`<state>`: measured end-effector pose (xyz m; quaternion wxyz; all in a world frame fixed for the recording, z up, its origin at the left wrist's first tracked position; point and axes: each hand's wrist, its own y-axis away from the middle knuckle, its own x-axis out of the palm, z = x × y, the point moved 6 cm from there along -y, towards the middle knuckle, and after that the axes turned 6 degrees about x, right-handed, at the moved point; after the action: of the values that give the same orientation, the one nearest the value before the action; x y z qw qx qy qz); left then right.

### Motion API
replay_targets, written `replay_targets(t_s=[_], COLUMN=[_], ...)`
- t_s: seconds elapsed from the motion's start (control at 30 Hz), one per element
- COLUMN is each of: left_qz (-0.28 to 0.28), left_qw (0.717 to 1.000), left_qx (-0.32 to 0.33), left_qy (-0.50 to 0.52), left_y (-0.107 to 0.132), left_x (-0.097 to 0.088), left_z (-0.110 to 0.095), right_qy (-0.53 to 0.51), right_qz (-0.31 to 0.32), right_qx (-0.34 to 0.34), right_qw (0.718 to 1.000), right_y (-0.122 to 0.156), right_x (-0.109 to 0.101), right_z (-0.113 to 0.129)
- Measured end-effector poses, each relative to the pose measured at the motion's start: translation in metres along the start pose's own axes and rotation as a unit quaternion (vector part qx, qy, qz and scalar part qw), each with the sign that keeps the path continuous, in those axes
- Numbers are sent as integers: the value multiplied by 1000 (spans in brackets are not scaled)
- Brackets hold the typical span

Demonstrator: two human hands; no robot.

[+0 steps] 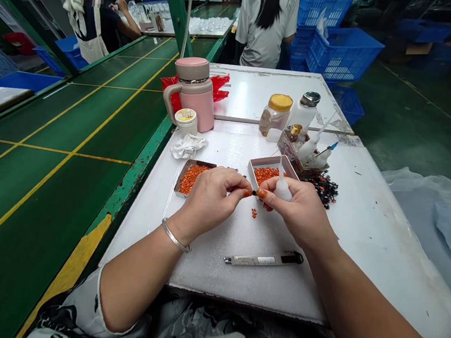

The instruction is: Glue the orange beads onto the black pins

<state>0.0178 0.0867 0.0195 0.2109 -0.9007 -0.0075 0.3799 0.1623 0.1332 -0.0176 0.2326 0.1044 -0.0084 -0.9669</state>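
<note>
My left hand (212, 194) and my right hand (298, 210) meet over the white foam board (366, 223). Their fingertips pinch a tiny dark part (254, 193) between them. My right hand also grips a small white squeeze bottle (282, 188), nozzle up. Two metal trays of small orange pieces lie just beyond: one (192, 177) by my left hand, one (268, 173) behind my right. A few loose orange pieces (253, 213) lie under my hands. A white pen-like tool (264, 259) lies near my wrists.
A pink mug (195, 92), a small capped jar (186, 121), a crumpled cloth (188, 144), a yellow-lidded jar (275, 114), a tray of bottles (304, 151) and a pile of dark parts (325, 188) stand behind. A green conveyor (70, 135) runs left. Two people work beyond.
</note>
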Motion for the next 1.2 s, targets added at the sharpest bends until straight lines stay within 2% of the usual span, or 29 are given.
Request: replay_targets(t_s=[0.6,0.93,1.2], left_qz=[-10,-8,-35], left_qw=[998,994,988], left_qx=[69,-19,-45], left_qy=[-6,109,143], left_y=[0,-1,-1], left_x=[2,4,0], left_z=[5,10,11], right_qy=[11,-47,3], right_qz=[11,-10,-58], right_qx=[-21,-27,-66], right_qw=[1000,998,996], right_y=[1,1,8], right_x=[0,-2,-5], right_z=[5,0,9])
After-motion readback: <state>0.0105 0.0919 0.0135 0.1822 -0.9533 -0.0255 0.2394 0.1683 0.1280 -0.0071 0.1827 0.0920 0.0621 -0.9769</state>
